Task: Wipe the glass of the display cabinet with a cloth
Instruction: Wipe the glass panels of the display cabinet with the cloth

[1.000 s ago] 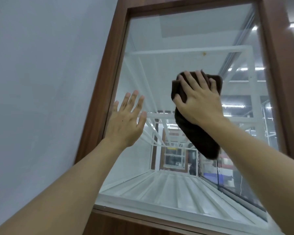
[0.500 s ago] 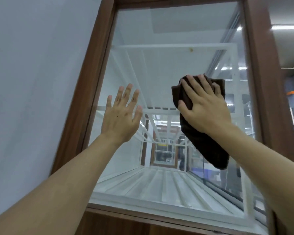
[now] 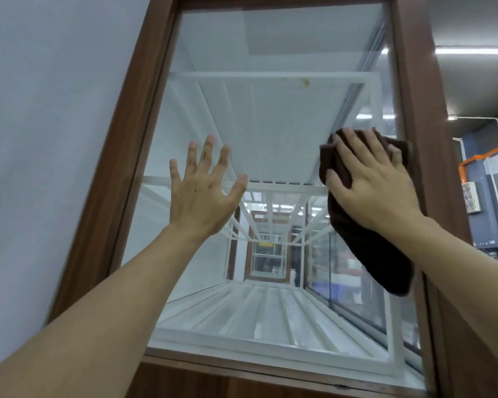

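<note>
Right hand (image 3: 377, 191), fingers flat, presses dark brown cloth (image 3: 368, 248) on clear cabinet glass (image 3: 270, 110); left hand (image 3: 202, 196) fingers splayed.

Two hands and two forearms in view.

Left hand (image 3: 199, 196): bare, with its back and all five digits visible. One small dark mole (image 3: 195, 191) sits near the middle of the back. Knuckle creases and tendon lines show.

Right hand (image 3: 374, 185): bare, with its back, fingers and thumb visible. The knuckles are creased and the thumbnail looks trimmed close.

Left forearm (image 3: 121, 297) and right forearm (image 3: 457, 268): both bare to the frame edge and blurred lower down. Finer wrist detail cannot be made out.
</note>
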Tool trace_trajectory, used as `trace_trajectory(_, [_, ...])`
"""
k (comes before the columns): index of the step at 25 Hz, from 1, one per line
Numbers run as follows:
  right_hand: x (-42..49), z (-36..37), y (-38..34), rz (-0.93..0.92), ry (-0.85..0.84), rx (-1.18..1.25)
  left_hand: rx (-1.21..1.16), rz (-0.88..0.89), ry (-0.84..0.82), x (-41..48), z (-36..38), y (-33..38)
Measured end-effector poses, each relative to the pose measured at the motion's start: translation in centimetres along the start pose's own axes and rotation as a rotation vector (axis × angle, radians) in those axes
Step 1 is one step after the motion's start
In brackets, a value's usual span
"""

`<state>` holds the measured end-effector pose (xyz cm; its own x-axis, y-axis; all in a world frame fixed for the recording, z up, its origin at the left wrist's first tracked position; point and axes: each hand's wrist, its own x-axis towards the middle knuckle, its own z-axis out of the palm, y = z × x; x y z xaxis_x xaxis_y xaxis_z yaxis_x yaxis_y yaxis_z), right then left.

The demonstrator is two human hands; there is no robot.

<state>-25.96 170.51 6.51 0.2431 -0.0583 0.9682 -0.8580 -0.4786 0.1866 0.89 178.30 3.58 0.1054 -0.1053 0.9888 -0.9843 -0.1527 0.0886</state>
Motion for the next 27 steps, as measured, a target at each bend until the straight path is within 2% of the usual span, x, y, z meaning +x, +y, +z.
trace_trajectory(2, [3.8,-0.3,-0.9,0.091,0.034,0.049,-0.011,-0.007,-0.005,-0.1,-0.1,0.5])
trace_trajectory(4, [5.1,0.1,-4.4,0.038,0.036,0.092,-0.02,-0.002,0.002,-0.3,0.1,0.8])
trace_trajectory(7, [0.4,1.8,-8.1,-0.116,0.02,0.087,-0.009,-0.002,0.042,-0.4,0.4,1.1])
trace_trajectory(10, [-5.2,2.3,-5.6,-0.161,0.019,0.062,0.004,0.021,0.057,-0.7,0.8,2.1])
trace_trajectory(13, [-2.7,1.1,-1.6,-0.059,0.01,0.028,0.012,0.09,0.043,-0.9,1.0,3.3])
trace_trajectory(16, [2.7,0.0,-1.5,0.062,0.043,0.067,0.007,0.066,0.038,-1.1,1.2,4.1])
trace_trajectory(18, [2.8,0.3,-3.2,-0.003,0.042,0.086,0.004,0.053,0.058,-1.4,1.4,4.5])
trace_trajectory(22, [-5.9,1.7,-2.7,-0.22,0.003,0.041,-0.02,0.006,0.074,-1.8,1.4,5.1])
trace_trajectory(24, [-6.8,1.4,0.2,-0.176,-0.012,-0.001,-0.04,-0.011,0.069,-1.9,1.5,5.5])
trace_trajectory(27, [-1.7,0.5,1.3,0.023,0.028,0.024,-0.056,-0.013,0.065,-2.0,1.5,5.7])
